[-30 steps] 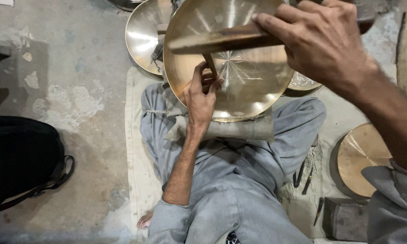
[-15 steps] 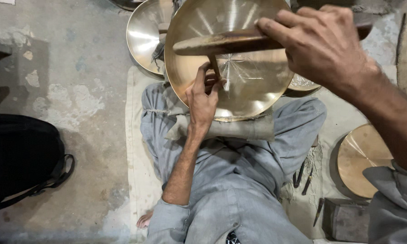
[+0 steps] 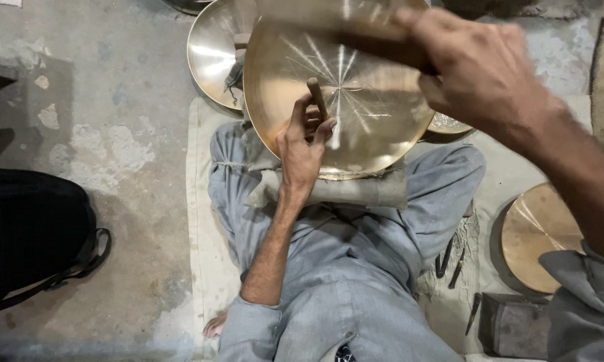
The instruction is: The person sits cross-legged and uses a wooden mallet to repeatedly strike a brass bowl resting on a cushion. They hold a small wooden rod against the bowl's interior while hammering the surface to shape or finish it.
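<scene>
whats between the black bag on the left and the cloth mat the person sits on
In the head view, only bare, patchy concrete floor lies between the black bag and the cloth mat; the bag's strap loops toward the mat without reaching it.

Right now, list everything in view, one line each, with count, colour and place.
brass dish: one, golden, on the lap, centre
second dish: one, golden, behind it, upper left
small disc: one, golden, on the mat, right
punch: one, brown, upright on the brass dish
hand tools: a few, dark, on the mat, right
block: one, dark, lower right
bag: one, black, floor left
mat: one, pale, under the legs
left hand: grips the punch
right hand: raised, blurred, gripping a dark handle
</scene>
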